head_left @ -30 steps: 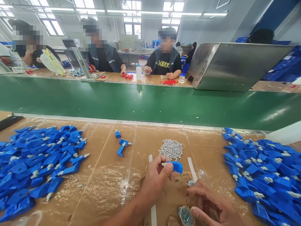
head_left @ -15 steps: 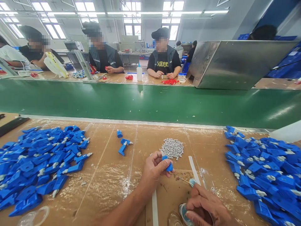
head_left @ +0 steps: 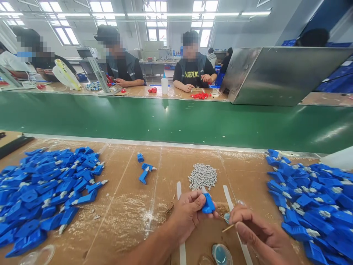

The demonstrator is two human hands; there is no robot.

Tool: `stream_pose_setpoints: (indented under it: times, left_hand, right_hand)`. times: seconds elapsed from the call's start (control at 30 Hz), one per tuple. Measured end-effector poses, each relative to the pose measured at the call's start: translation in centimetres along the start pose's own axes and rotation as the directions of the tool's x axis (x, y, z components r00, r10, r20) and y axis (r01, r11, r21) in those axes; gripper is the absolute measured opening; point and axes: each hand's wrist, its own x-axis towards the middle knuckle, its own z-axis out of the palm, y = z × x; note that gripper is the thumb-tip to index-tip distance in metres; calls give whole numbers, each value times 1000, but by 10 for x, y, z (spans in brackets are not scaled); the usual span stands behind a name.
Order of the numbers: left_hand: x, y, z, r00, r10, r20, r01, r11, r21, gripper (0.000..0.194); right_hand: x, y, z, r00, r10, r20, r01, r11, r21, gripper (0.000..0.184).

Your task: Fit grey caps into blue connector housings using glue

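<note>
My left hand [head_left: 187,213] pinches a small blue plastic part [head_left: 208,204] with a pale tip, held above the table. My right hand [head_left: 256,230] is closed on a thin wooden stick [head_left: 228,228], to the right of the blue part. A light blue blob [head_left: 226,218] shows by its fingertips. Below the hands stands a small clear cup of blue liquid [head_left: 220,254]. Beyond my left hand lies a pile of small grey pieces [head_left: 202,176].
Large heaps of blue parts lie on the left [head_left: 46,191] and the right [head_left: 317,198]. A few loose blue parts [head_left: 146,171] lie left of the grey pile. Past the table runs a green conveyor belt [head_left: 138,117]; several people sit behind it. A metal housing [head_left: 281,75] stands far right.
My left hand has turned the blue part and moved slightly right and nearer. My right hand has risen away from the cup, so the cup and more of the stick now show.
</note>
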Motion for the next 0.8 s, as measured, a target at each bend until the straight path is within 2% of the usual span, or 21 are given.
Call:
stream_pose_setpoints:
  times: [0.13, 0.23, 0.4, 0.5, 0.67, 0.8]
  left_hand:
    - [2, -6, -2, 999, -32, 41, 32, 999, -8, 49]
    - [5, -9, -4, 998, -35, 51, 36, 999, -11, 49]
    - [7, -13, -6, 998, -19, 68, 20, 1000, -20, 48]
    - [7, -13, -6, 997, -11, 78, 13, 1000, -29, 47]
    - [6, -10, -4, 997, -27, 69, 29, 999, -39, 47]
    - [6, -9, -3, 997, -28, 66, 30, 999, -42, 48]
  right_hand:
    - [24, -6, 8, 979, -142, -143, 146, 989, 18, 25]
    - [37, -10, 15, 961, -180, -210, 171, 983, -60, 26]
    - [41, -8, 18, 957, -226, -181, 196, 965, -172, 29]
    - [39, -5, 20, 959, -219, -182, 189, 968, -164, 27]
    - [38, -7, 28, 953, -165, -256, 142, 984, -108, 29]
    - [38, -9, 26, 955, -202, -219, 165, 971, -174, 32]
